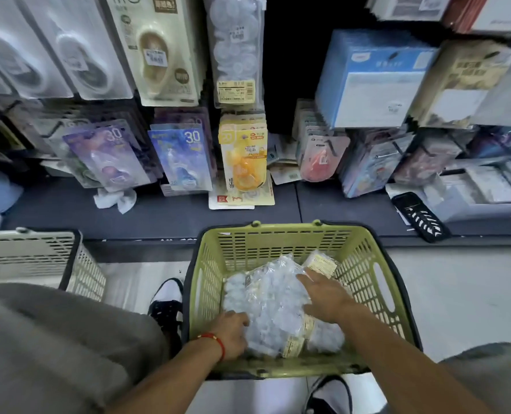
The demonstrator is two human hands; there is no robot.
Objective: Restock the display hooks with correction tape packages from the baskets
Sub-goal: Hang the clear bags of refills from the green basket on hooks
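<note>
- Blur over most hanging stock; printed labels unreadable apart from large "30" on two cards.
- Left hand [232, 334] sits at near-left edge of the clear packages [273, 306] in the green basket [206, 282]; fingertips tucked under the plastic, so can't tell if it grips or just touches.
- Right hand [326, 297] lies flat on top of the pile, fingers straight and spread, holding nothing.
- Packages: crinkly transparent plastic, pale bluish contents, yellow label strips; exact count not discernible.
- Basket: olive plastic lattice walls, dark handle folded down along the rim, standing on pale floor between the person's shoes.
- Beige basket [30, 255] at left, same lattice build, cut off by frame edge; contents hidden.
- Red string bracelet [214, 342] on left wrist.
- Dark shelf ledge [164, 213] runs under display hooks; yellow carded pack [244, 156] hangs centre, purple and blue cards to its left.
- Crumpled white scrap [115, 200] lies on the ledge.
</note>
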